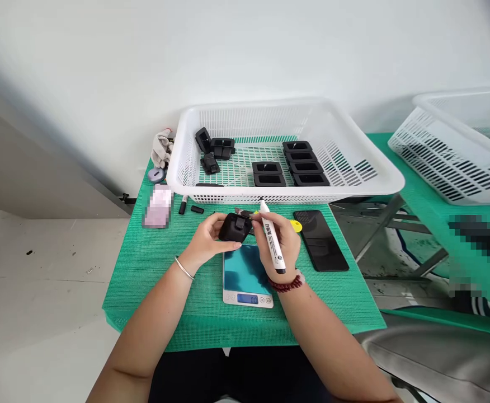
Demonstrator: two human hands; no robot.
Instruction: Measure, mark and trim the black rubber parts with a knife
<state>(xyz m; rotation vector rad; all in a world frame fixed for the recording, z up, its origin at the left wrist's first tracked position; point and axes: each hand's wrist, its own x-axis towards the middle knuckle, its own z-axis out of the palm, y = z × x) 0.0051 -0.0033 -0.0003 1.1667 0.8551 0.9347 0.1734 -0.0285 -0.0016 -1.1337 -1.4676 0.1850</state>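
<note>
Seems a workshop, with parts basket [354, 189] and scale [245, 271].

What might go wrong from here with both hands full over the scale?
The white marker in the right hand looks uncapped, its tip pointing toward the white basket, so it might smudge the near rim. The left hand holds the black part near the edge of the scale; a slip could knock its plate.
</note>
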